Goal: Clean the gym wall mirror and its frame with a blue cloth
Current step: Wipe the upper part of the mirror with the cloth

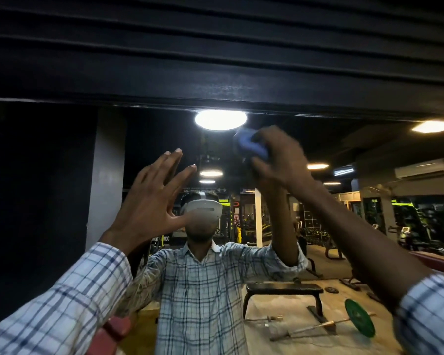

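Note:
The wall mirror (356, 206) fills the lower part of the head view, and its dark frame (215, 93) runs across the top. My right hand (280, 155) grips a bunched blue cloth (249, 146) high on the glass, just under the frame's lower edge; the hand is blurred. My left hand (151, 201) is raised to the left of it with fingers spread and straight, holding nothing, at or close to the glass. My own reflection in a checked shirt shows in the mirror between my arms.
The mirror reflects a gym: a black bench (282, 290), a barbell with a green plate (359, 317) on the floor, ceiling lights (221, 120) and machines at the right. A dark wall panel (36, 201) stands at the left.

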A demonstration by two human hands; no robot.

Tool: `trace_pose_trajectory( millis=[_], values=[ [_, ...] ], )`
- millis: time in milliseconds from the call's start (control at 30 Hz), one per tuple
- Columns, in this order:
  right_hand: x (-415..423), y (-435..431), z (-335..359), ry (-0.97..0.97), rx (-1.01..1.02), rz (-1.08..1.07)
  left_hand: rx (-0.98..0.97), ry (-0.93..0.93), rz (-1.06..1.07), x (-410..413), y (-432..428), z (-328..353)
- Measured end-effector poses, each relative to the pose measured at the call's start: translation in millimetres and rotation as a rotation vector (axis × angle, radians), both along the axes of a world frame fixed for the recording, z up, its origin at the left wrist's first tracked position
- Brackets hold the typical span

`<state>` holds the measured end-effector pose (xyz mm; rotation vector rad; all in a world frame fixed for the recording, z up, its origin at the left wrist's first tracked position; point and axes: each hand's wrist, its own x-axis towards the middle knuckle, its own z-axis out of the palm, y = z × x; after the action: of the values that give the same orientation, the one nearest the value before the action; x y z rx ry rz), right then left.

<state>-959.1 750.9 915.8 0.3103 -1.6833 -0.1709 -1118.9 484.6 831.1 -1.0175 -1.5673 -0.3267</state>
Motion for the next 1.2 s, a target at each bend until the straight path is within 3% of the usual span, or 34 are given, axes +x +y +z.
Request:
trace_pose_trajectory(
  millis=[67,100,133,233,267,333,433,467,500,600,633,667,767,800,833,933,967,1100,1133,1200],
  values=[
    [-1,7,14,0.203,-0.392,0.091,0.000,-0.007,0.004,0,-3,0],
    [-4,5,15,0.231,-0.476,0.115,-0.002,-0.005,0.009,0,-4,0],
    [-7,-4,14,0.206,-0.415,0.111,-0.004,-0.003,0.013,0,-6,1],
    [-19,-39,-6,-0.131,0.184,0.037,-0.007,-0.016,0.005,-2,-13,3],
    [-21,-42,-6,-0.193,0.283,0.004,-0.005,-0.019,0.003,-2,-15,4],
    [-24,-40,8,-0.065,0.152,0.040,-0.011,-0.011,0.015,-4,-19,5],
    [-23,-31,22,0.222,-0.416,0.122,0.012,-0.018,0.018,-6,-25,3],
    [-25,-36,19,0.232,-0.419,0.122,0.015,-0.019,0.012,-7,-26,3],
    [-27,-46,14,0.181,-0.293,0.102,0.016,-0.016,0.010,-8,-28,2],
    [-36,-77,-13,-0.230,0.246,0.011,0.029,-0.023,0.012,-10,-30,2],
    [-36,-78,-14,-0.270,0.310,-0.023,0.038,-0.026,0.010,-10,-30,2],
    [-37,-75,-12,-0.222,0.275,-0.018,0.042,-0.025,0.011,-10,-30,1],
    [-32,-58,-19,0.114,-0.229,0.149,0.050,-0.028,0.009,-11,-34,-4],
    [-32,-58,-30,0.150,-0.278,0.173,0.051,-0.032,0.013,-11,-35,-5],
    [-33,-60,-42,0.103,-0.205,0.161,0.051,-0.035,0.021,-11,-36,-5],
    [-37,-66,-78,-0.347,0.260,-0.010,0.060,-0.042,0.024,-11,-38,-6],
    [-34,-61,-79,-0.363,0.276,-0.033,0.062,-0.047,0.025,-10,-38,-6],
    [-20,-43,-73,0.061,-0.328,0.199,0.060,-0.068,0.038,-4,-39,-7],
    [-20,-44,-78,0.088,-0.349,0.193,0.057,-0.074,0.042,-2,-39,-7],
    [-26,-53,-91,-0.109,-0.093,0.131,0.047,-0.090,0.058,-1,-41,-6]
  ],
)
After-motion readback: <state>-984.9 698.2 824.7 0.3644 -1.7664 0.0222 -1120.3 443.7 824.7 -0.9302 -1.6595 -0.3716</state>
